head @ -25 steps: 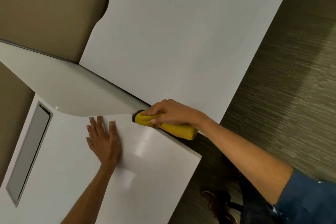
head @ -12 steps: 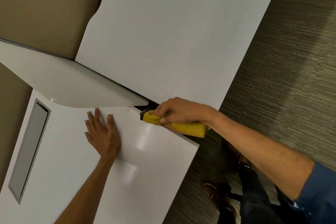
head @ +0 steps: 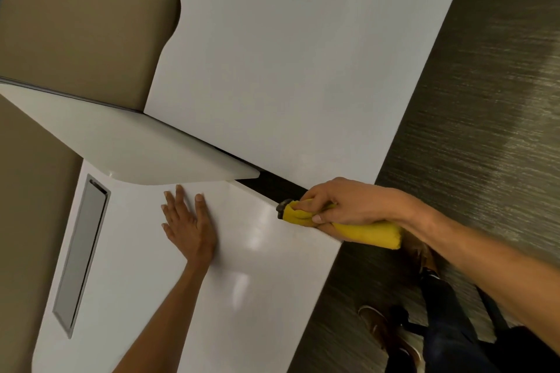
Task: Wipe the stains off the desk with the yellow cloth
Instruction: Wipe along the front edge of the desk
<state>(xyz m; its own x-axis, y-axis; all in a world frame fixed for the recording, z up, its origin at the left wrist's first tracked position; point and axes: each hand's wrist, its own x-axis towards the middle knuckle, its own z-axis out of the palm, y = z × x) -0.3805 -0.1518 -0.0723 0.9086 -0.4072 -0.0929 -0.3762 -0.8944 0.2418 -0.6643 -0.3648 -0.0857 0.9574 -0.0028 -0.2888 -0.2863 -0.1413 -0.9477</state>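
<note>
- Right hand (head: 348,206): closed in a grip around a bunched, rolled yellow cloth (head: 363,230), with the fingers curled over its top and the thumb tucked along its near side.
- Yellow cloth: held in a long roll under the right hand. One end, where a small dark patch is seen, is pressed at the corner edge of the glossy white desk panel (head: 242,266); the other end juts out past the wrist, over the floor. Contact is made at the desk's edge, just beside the dark gap (head: 272,183) that separates this panel from the neighbouring matte white desk surface (head: 303,70).
- Left hand (head: 189,227): laid flat and open, palm down, fingers spread, on the glossy panel; nothing is held. It is judged to be bracing.
- Progress: no distinct stain can be made out on either white surface; only light reflections are seen on the glossy panel. Wiping is judged to be in hand along the edge by the gap. How much has been cleaned, and how much is left, cannot be told.
- Surroundings: a white curved divider panel (head: 121,145) is raised between the two surfaces; a grey rectangular recessed slot (head: 80,251) is set in the glossy panel, well apart from both hands; dark streaked carpet (head: 485,100) lies beyond the desk.
</note>
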